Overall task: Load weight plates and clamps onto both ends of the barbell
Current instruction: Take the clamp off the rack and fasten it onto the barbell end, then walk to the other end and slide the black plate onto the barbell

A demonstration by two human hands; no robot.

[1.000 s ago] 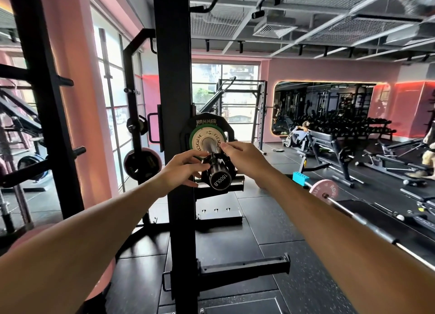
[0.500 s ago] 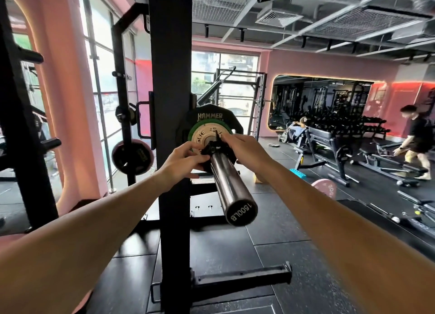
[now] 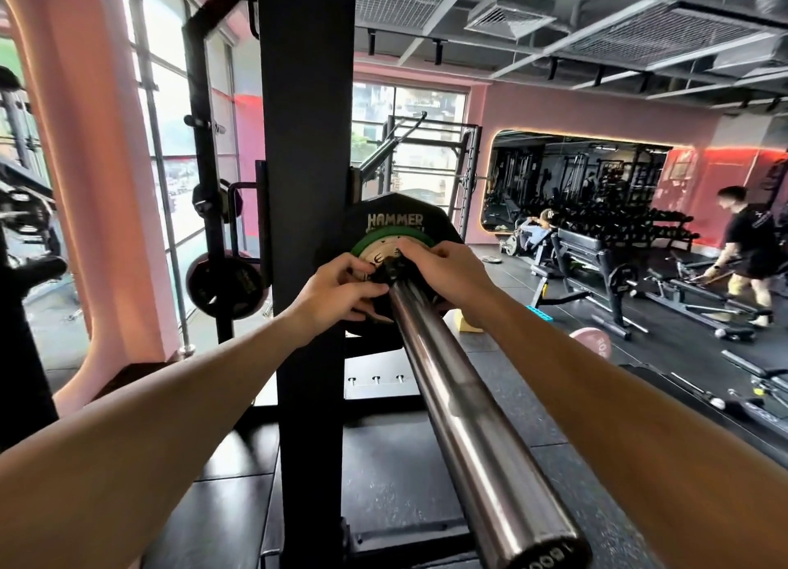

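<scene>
The chrome barbell sleeve (image 3: 460, 406) runs from the lower right toward the rack. On it sit a large black plate marked HAMMER (image 3: 396, 217) and, in front of that, a smaller green-rimmed plate (image 3: 377, 244). A black clamp (image 3: 390, 270) sits on the sleeve against the green plate. My left hand (image 3: 341, 289) and my right hand (image 3: 443, 270) both grip the clamp from either side, fingers curled round it. The clamp is mostly hidden by my fingers.
A black rack upright (image 3: 305, 185) stands just left of the sleeve. Plates hang on a storage peg (image 3: 226, 287) further left. A pink plate on another bar (image 3: 592, 342) lies on the floor at right. A person (image 3: 746, 253) stands by benches at far right.
The view has moved nearer along the sleeve, whose end now sits at the bottom edge. Both hands stay on the clamp against the green plate. The person at right has come further into view.
</scene>
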